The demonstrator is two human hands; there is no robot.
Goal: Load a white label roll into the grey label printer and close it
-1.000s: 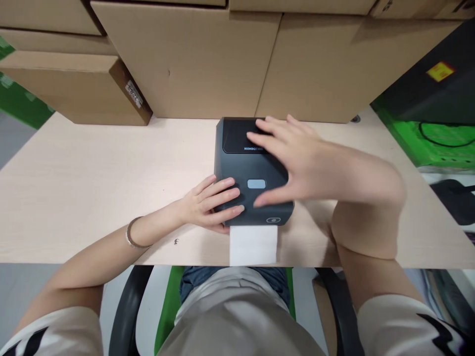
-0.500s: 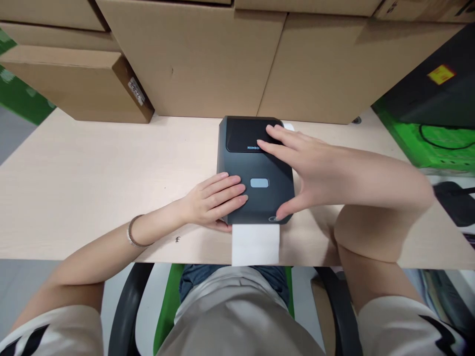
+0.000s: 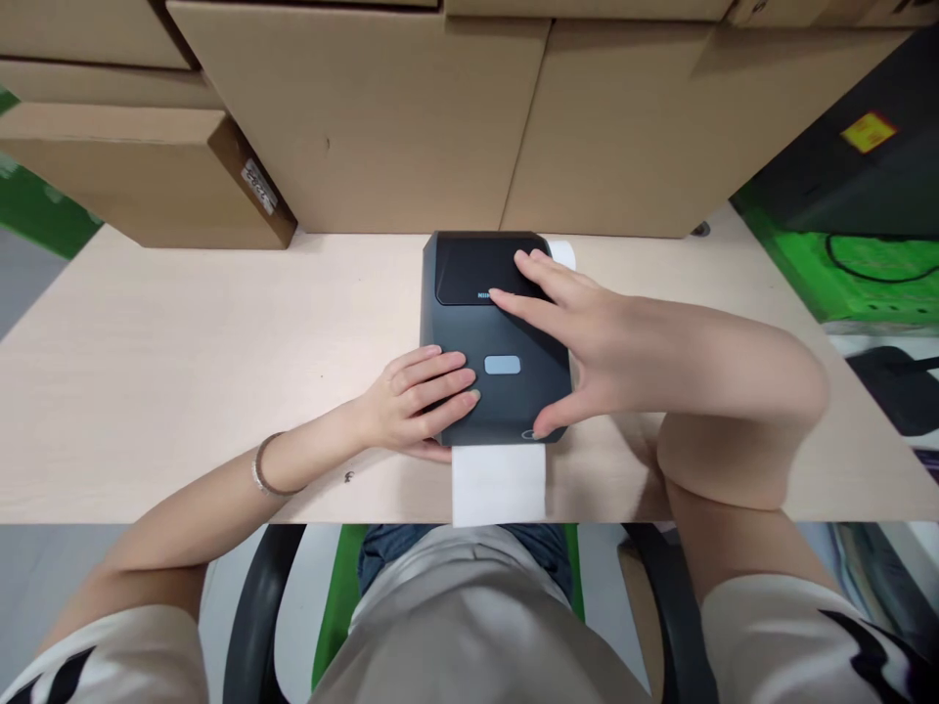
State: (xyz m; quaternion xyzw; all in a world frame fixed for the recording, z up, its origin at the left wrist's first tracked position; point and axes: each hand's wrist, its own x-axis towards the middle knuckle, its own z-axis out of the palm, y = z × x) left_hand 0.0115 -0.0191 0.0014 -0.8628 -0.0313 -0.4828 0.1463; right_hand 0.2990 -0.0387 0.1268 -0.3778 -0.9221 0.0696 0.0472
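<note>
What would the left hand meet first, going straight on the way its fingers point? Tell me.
Lying on the dark printer, the left hand would likely meet the light-blue rectangle on its top first. Whether that stands proud is unclear; if flush, the right hand looks next in line.

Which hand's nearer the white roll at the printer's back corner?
Right. The right hand spans the right side of the printer, close to the white roll; the left hand is at the near left side, farther away.

right grip | thumb shifted toward near-right corner of printer | white piece newly visible behind
</note>
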